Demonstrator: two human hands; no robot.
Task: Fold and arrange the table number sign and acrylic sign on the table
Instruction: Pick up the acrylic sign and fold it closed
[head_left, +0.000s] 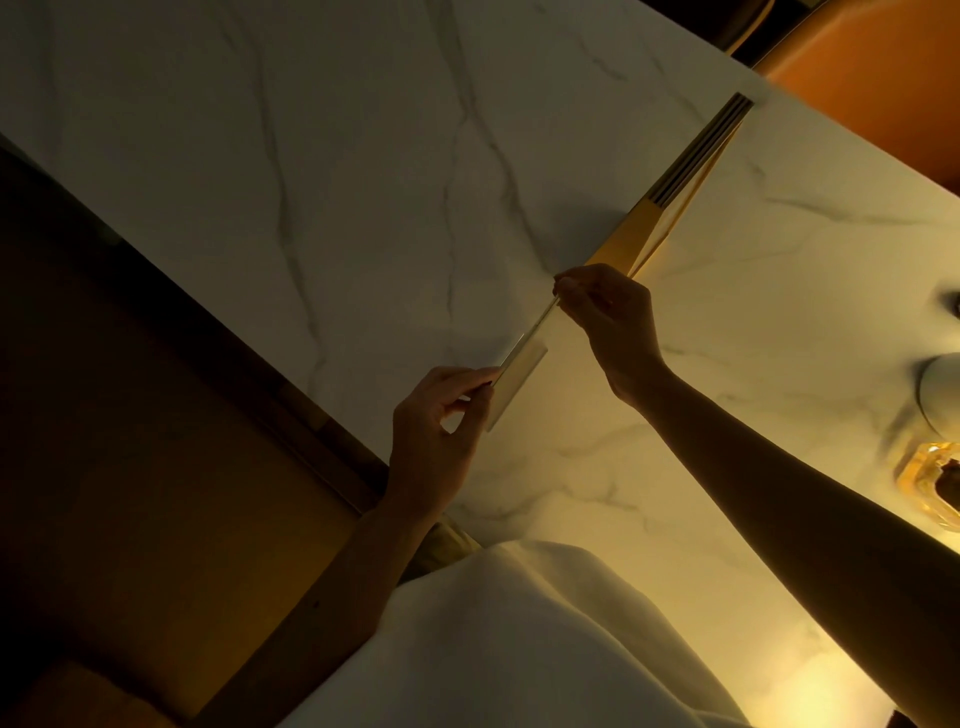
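Basically, we reached both arms over the table (363, 130): left hand (441, 431) and right hand (608, 317) each pinched opposite ends of the acrylic sign (524, 358), held edge-on.

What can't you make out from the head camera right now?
- Acrylic sign: seen edge-on, face unreadable.
- Yellow table number sign: seen edge-on, printing hidden; near end behind right hand.
- Amber glass object: cut off by right edge.
- Left hand: dim, grip unclear.
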